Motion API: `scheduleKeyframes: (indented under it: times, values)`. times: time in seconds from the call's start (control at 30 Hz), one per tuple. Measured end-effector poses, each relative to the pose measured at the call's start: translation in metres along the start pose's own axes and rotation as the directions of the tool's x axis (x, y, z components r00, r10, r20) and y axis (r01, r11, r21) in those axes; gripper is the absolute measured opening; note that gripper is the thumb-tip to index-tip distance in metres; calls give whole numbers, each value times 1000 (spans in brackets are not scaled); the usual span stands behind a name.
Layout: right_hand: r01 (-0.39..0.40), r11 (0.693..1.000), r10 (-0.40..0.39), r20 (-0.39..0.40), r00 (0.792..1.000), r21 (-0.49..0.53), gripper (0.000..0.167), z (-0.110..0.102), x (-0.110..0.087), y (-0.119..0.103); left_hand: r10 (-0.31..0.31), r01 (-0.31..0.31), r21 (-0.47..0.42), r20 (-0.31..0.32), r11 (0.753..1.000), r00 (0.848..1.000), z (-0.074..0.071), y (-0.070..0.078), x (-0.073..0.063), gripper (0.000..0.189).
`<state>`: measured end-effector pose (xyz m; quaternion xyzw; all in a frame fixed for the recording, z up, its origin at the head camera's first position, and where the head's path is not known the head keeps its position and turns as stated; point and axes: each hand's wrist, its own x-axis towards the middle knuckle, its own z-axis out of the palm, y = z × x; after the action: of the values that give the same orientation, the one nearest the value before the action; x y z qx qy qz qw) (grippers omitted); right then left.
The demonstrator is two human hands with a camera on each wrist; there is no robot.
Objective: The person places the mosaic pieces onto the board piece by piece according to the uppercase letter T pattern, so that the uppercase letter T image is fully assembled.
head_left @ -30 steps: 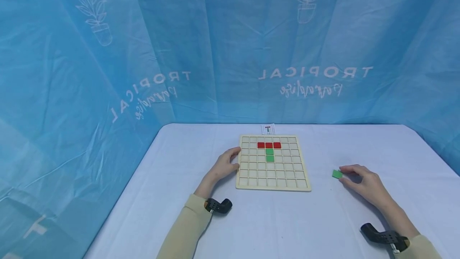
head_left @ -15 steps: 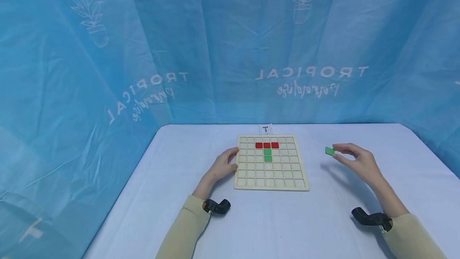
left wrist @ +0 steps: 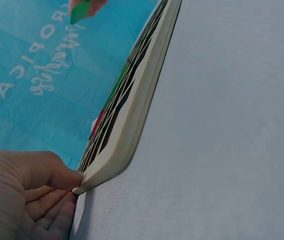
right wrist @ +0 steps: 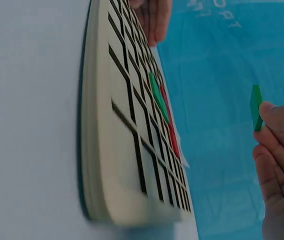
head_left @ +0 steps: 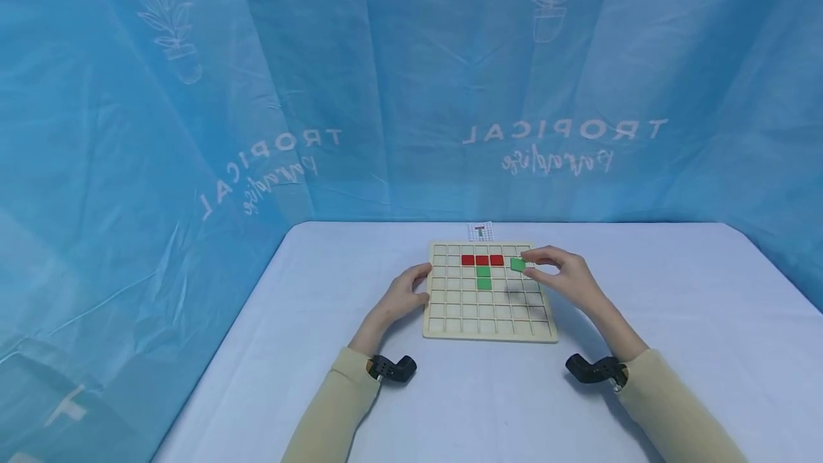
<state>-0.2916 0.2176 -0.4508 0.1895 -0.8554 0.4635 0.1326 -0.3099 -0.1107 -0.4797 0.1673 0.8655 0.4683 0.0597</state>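
A wooden grid board (head_left: 456,309) lies on the table, with a row of three red tiles (head_left: 482,260) in its upper part and two green tiles (head_left: 484,278) in a column under the middle one. My left hand (head_left: 400,296) grips the board's left edge; the left wrist view shows the thumb (left wrist: 64,172) on the rim and the other fingers bent beside it. Between thumb and fingertips my right hand (head_left: 566,276) pinches another green tile (right wrist: 256,107). That tile is raised above the right part of the board, its shadow falling on the squares below.
A small printed card (head_left: 480,231) with a T-shaped red and green pattern lies just behind the board. The white-covered table (head_left: 489,406) ends at a blue printed curtain (head_left: 411,91) at the back and sides.
My right hand has lifted the green tile from the table on the right and carried it leftward over the board. The left hand has stayed at the board's edge.
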Motion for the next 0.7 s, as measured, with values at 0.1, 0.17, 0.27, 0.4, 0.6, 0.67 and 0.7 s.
scheduleKeyframes:
  times: [0.1,0.17,0.27,0.4,0.6,0.67,0.7]
  values:
    - [-25,999,23,44,999,40,34,11,2,-13,3,-3,8,-1,1000,1000,1,0,0,63]
    - [-28,999,25,60,998,40,33,18,3,-17,10,-10,14,-2,1000,1000,2,0,1,63]
    - [-15,1000,13,70,997,25,30,27,4,-18,8,-8,23,-5,1000,1000,2,-1,2,63]
    - [-8,1000,6,66,998,26,28,38,4,-17,-4,4,24,-7,1000,1000,2,0,3,63]
    - [31,999,-33,90,995,26,30,48,0,-8,0,0,14,-6,1000,1000,2,-1,1,63]
    - [33,999,-32,107,994,-5,29,51,-2,-3,1,-1,15,-5,1000,1000,2,-2,1,63]
    - [29,999,-27,113,993,-19,29,52,-3,-1,5,-5,14,-6,1000,1000,2,-2,1,63]
